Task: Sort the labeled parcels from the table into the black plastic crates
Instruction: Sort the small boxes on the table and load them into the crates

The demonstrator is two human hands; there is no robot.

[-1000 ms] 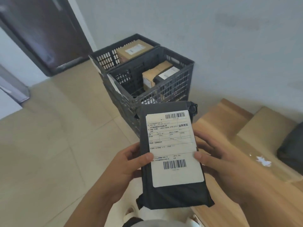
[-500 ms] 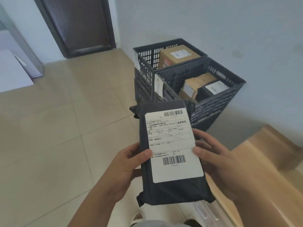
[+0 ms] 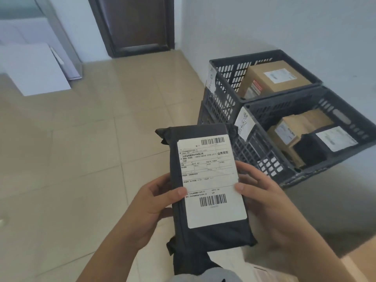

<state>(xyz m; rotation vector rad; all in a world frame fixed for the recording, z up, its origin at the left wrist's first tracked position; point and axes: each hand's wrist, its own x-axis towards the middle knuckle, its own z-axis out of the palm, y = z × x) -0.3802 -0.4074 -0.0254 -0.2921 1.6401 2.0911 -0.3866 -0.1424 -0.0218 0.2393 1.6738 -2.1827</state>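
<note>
A black poly-bag parcel (image 3: 205, 239) with a white barcode label (image 3: 211, 180) is held upright in front of me. My left hand (image 3: 154, 200) grips its left edge, thumb on the label. My right hand (image 3: 262, 198) grips the right edge, thumb on the label too. To the right on the floor stand two black plastic crates. The far crate (image 3: 221, 78) holds a brown labeled box (image 3: 272, 80). The near crate (image 3: 284, 176) holds a brown box (image 3: 293, 127) and a black labeled parcel (image 3: 325, 143).
Beige tiled floor (image 3: 81, 159) spreads to the left. A dark door (image 3: 134, 25) is at the back, with white panels (image 3: 34, 70) leaning at the far left. A corner of the wooden table (image 3: 362, 263) shows at the bottom right. A white wall runs behind the crates.
My view has swung left, so the crates now sit further right and the table has nearly left the frame. Both hands keep the same grip on the parcel.
</note>
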